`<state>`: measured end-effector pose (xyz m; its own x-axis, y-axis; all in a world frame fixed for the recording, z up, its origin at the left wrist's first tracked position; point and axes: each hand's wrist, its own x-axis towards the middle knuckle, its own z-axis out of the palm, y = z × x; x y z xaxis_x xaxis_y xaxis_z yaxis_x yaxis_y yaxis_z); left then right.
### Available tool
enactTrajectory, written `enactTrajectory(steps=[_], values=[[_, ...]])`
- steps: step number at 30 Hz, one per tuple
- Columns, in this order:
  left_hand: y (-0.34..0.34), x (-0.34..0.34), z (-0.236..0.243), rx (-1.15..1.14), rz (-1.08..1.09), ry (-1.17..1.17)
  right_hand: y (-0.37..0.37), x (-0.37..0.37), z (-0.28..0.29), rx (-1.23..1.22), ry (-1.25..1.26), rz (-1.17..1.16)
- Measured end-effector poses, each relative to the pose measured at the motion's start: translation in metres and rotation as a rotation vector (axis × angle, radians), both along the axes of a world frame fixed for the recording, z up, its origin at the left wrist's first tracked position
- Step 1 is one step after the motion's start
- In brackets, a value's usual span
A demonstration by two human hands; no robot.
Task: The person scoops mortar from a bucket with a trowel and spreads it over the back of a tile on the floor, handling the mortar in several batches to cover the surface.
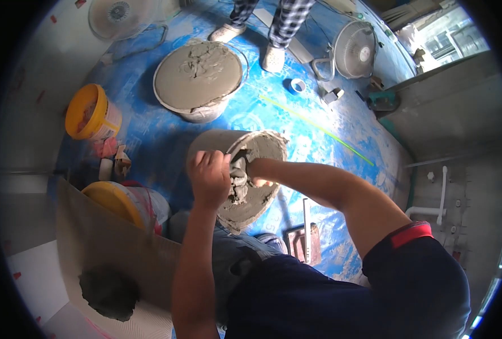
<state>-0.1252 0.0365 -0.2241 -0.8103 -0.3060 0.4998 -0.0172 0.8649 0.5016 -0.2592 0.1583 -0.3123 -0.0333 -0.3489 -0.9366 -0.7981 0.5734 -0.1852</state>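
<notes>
A grey bucket (208, 140) of wet mortar (265, 148) is tipped on its side in front of me, its mouth toward the right. My left hand (210, 176) is closed at the rim on the left side of the mouth. Inside the mouth is my right hand (260, 171), fingers curled at the mortar; what they grip is hidden. A dark, mortar-smeared piece (238, 163) shows between the two hands, too covered to name. Lower left, a large brown tile (149, 260) leans beside my left forearm, with a dark grey patch of mortar (111, 292) on it.
A second bucket (199, 113), full of mortar, stands beyond. Yellow-rimmed buckets (96, 113) are at left. Two fans (355, 51) and a person's legs (285, 25) are at the back. A tape roll (297, 86), a green line (319, 133) and a notched trowel (307, 240) lie rightward.
</notes>
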Motion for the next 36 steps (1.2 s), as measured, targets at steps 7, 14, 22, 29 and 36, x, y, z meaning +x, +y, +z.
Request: enactTrajectory(steps=[7,14,22,29,36], values=[[0.01,0.013,-0.005,0.0,0.013,-0.003,0.019,0.028,0.0,0.003,-0.204,0.059],[0.018,0.006,-0.002,0.053,0.043,0.032,0.047,0.011,-0.006,-0.31,0.47,0.029],[0.013,0.013,-0.008,0.167,0.127,0.034,0.058,-0.017,-0.029,-0.346,0.242,0.06],[0.016,0.016,-0.006,0.221,0.125,0.095,0.074,-0.014,-0.073,-0.412,-0.034,-0.004],[0.016,0.03,-0.014,0.318,0.215,0.123,0.071,0.029,-0.053,-0.463,-0.306,-0.079]])
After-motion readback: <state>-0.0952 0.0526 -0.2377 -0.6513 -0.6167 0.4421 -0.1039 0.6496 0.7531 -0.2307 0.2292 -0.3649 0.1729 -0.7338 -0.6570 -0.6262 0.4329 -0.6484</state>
